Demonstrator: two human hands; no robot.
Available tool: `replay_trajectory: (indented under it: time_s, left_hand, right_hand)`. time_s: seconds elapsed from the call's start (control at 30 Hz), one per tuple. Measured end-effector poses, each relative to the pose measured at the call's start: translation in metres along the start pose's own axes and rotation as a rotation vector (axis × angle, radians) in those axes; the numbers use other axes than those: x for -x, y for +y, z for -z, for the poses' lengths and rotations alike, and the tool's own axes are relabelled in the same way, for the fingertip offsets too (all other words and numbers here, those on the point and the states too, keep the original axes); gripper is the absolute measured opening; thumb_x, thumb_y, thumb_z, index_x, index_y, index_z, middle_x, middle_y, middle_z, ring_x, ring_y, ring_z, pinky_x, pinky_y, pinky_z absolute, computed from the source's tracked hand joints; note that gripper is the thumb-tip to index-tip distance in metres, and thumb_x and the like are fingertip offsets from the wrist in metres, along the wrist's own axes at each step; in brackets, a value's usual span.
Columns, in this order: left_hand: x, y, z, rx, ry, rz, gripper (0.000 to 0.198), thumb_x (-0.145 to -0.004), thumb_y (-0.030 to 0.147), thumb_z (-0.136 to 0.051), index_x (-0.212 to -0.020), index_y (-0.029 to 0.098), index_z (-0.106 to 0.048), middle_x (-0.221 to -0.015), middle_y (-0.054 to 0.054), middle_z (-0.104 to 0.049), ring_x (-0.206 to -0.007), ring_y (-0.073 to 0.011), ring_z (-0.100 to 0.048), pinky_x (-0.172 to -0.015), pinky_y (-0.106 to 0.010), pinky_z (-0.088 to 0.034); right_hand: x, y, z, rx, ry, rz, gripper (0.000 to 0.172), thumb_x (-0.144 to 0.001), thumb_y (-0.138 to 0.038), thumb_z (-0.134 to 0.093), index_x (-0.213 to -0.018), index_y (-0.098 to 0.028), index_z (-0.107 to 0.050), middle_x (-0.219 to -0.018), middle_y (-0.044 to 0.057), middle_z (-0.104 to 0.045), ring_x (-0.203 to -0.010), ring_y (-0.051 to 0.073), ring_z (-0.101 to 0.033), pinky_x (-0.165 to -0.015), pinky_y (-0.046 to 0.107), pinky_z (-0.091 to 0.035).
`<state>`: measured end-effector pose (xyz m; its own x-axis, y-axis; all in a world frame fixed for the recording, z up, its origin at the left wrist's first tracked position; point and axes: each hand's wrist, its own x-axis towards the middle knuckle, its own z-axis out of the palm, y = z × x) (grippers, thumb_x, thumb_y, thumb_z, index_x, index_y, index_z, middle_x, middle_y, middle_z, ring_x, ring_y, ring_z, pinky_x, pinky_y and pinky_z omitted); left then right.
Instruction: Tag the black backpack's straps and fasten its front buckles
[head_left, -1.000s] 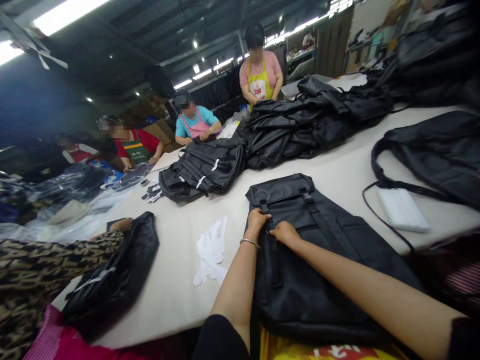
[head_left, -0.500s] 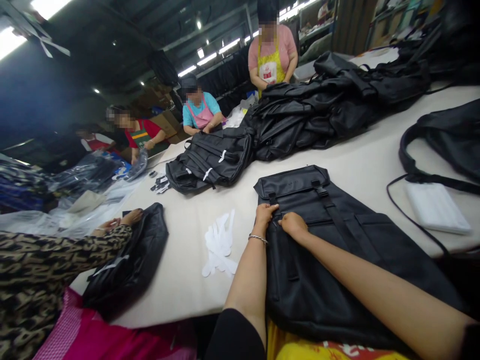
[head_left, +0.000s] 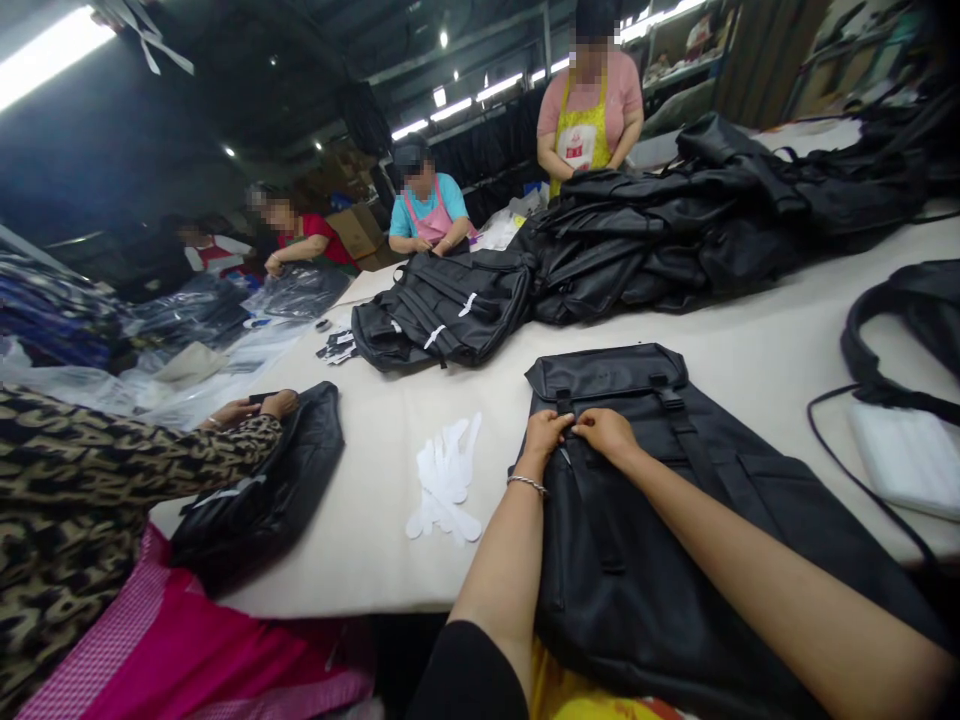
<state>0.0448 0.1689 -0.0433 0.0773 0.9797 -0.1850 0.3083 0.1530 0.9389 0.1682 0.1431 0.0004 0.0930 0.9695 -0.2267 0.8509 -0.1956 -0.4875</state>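
Note:
A black backpack (head_left: 664, 520) lies on the table in front of me, its flap (head_left: 611, 370) at the far end. My left hand (head_left: 546, 436) pinches the buckle at the flap's left strap. Close beside it, my right hand (head_left: 606, 434) has its fingertips closed on the same black strap (head_left: 596, 515), whose loose end runs down the bag's front. The fingers partly hide the buckle. A second strap with a fastened buckle (head_left: 673, 400) lies to the right. White strips (head_left: 446, 480) are heaped on the table left of the bag.
Black bags (head_left: 697, 220) are piled across the table (head_left: 480, 375), with another backpack (head_left: 450, 305) at their left. A co-worker in a patterned sleeve (head_left: 150, 450) handles a black bag (head_left: 277, 490) at left. A white stack (head_left: 904, 460) and dark cord lie right. Other people work opposite.
The view has turned so that things sit further right. My fingertips have drawn closer together at the buckle, and the loose strap shows more plainly below them.

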Motion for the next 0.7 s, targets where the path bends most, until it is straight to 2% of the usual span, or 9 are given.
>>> replay_trajectory:
  time_s: [0.2, 0.4, 0.53, 0.7]
  left_hand:
    - [0.003, -0.005, 0.001, -0.006, 0.042, -0.046, 0.033, -0.073, 0.045, -0.045, -0.059, 0.016, -0.052, -0.036, 0.007, -0.041, -0.037, -0.0054, -0.039, -0.045, -0.018, -0.031]
    - [0.004, -0.004, -0.001, 0.005, 0.084, -0.046, 0.036, -0.072, 0.049, -0.046, -0.063, 0.015, -0.056, -0.036, 0.007, -0.04, -0.036, -0.0061, -0.04, -0.044, -0.019, -0.031]
    - [0.005, -0.005, -0.002, 0.02, 0.085, -0.052, 0.035, -0.072, 0.048, -0.047, -0.066, 0.015, -0.058, -0.037, 0.006, -0.042, -0.037, -0.006, -0.041, -0.044, -0.019, -0.031]
    - [0.006, -0.007, -0.002, 0.037, 0.084, -0.058, 0.036, -0.071, 0.049, -0.048, -0.068, 0.015, -0.06, -0.039, 0.005, -0.044, -0.039, -0.006, -0.042, -0.045, -0.018, -0.032]
  right_hand:
    - [0.0, -0.006, -0.017, 0.005, 0.087, -0.082, 0.027, -0.072, -0.041, -0.051, -0.081, -0.019, -0.061, -0.087, 0.007, -0.063, -0.078, 0.018, -0.057, -0.058, 0.024, -0.036]
    - [-0.008, -0.002, -0.018, -0.02, 0.068, -0.093, 0.024, -0.071, -0.042, -0.051, -0.076, -0.021, -0.061, -0.078, 0.004, -0.065, -0.073, 0.016, -0.058, -0.057, 0.023, -0.036]
    - [-0.009, -0.004, -0.019, -0.007, 0.08, -0.113, 0.026, -0.07, -0.04, -0.053, -0.083, -0.019, -0.061, -0.085, 0.006, -0.064, -0.077, 0.018, -0.058, -0.058, 0.024, -0.037]
    - [-0.003, -0.008, -0.015, 0.033, 0.087, -0.115, 0.025, -0.073, -0.04, -0.049, -0.081, -0.02, -0.062, -0.085, 0.006, -0.064, -0.077, 0.018, -0.058, -0.058, 0.024, -0.038]
